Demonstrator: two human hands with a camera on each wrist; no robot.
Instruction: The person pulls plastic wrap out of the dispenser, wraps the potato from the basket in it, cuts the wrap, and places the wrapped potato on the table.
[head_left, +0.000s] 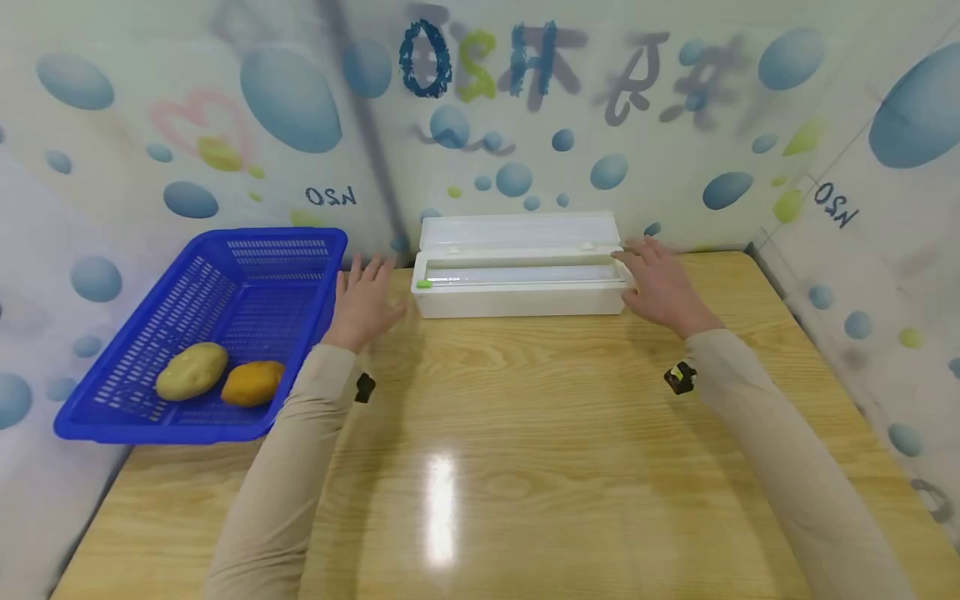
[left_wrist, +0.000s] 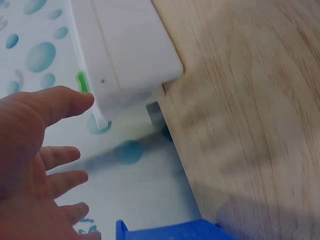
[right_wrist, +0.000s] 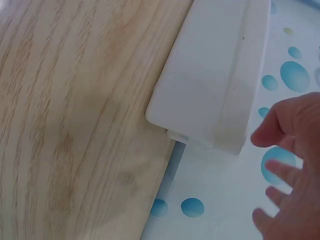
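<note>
A long white plastic box [head_left: 525, 302] with its white lid [head_left: 517, 231] raised stands on the light wooden tabletop [head_left: 525, 400]. The left hand [head_left: 365, 304], fingers spread, is just beside the box's left end; the right hand [head_left: 662, 285], fingers loosely extended, is at its right end, contact unclear. Left of the box, a blue perforated plastic basket [head_left: 187, 434] holds two yellowish oval items [head_left: 192, 372].

The left arm [head_left: 277, 483] and right arm [head_left: 780, 442] stretch forward, well apart, both in beige sleeves [head_left: 322, 375]. The left hand [head_left: 363, 307] spreads its fingers [left_wrist: 67, 183] (the thumb [left_wrist: 70, 104] standing off from them); the right hand [head_left: 658, 285] bends its own gently.
</note>
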